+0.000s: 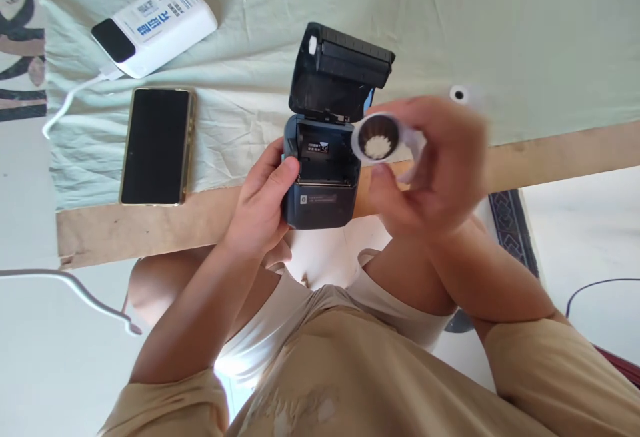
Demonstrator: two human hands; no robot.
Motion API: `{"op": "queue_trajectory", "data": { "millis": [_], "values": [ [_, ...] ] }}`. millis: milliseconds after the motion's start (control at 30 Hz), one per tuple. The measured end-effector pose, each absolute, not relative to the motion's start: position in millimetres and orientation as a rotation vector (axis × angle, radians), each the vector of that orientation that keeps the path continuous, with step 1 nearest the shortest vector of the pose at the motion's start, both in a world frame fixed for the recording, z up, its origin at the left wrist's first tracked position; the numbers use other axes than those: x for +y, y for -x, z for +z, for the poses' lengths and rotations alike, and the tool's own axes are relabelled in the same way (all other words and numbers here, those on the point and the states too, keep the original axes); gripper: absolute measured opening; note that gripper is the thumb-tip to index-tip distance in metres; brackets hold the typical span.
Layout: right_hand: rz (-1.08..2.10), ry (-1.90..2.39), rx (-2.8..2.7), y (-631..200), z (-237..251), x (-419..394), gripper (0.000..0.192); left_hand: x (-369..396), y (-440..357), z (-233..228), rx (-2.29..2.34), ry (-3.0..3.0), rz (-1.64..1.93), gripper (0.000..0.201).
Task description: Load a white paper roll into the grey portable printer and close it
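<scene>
My left hand (267,190) grips the lower left side of a dark portable label printer (325,203), thumb on its edge. Its hinged lid (340,77) stands raised, and the paper bay inside is exposed. Beside the bay's right edge, my right hand (435,163) is closed round a small white paper roll (356,147) with a dark hollow core. The roll's open end faces me, and a loose strip curls off it toward my palm. Motion blurs the right hand, and I cannot tell whether the roll touches the printer.
A smartphone (155,147) with a dark screen lies left on the green cloth (240,43). Behind it is a white power bank (165,27) with a white cable (70,100). Another small white roll (459,95) is partly hidden behind my right hand. The wooden table edge (145,223) runs before me.
</scene>
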State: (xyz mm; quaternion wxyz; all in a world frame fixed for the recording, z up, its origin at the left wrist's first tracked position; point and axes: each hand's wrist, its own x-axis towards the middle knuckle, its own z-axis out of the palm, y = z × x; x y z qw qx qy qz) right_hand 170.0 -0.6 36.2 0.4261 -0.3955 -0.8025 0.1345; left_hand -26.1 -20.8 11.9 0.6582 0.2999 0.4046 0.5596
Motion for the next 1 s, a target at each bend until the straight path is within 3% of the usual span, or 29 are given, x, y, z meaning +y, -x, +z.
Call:
{"op": "queue_trajectory", "data": {
  "millis": [167, 333, 533, 1000],
  "values": [
    [0.069, 0.941, -2.053, -147.6, 36.2, 2.0, 0.052, -23.6, 25.2, 11.8, 0.944, -0.712, 1.298, 0.022],
    [-0.022, 0.932, -2.112, -149.6, 26.7, 15.1, 0.028, -27.3, 28.0, 9.6, 0.956, -0.677, 1.248, 0.026],
    [0.044, 0.875, -2.159, -153.7, 23.6, 18.7, 0.019, -26.4, 28.2, 8.0, 0.915, -0.687, 1.251, 0.027],
    [0.098, 0.843, -2.147, -152.6, 29.0, 4.4, 0.018, -27.1, 28.1, 5.2, 0.872, -0.742, 1.26, 0.029]
  ]
}}
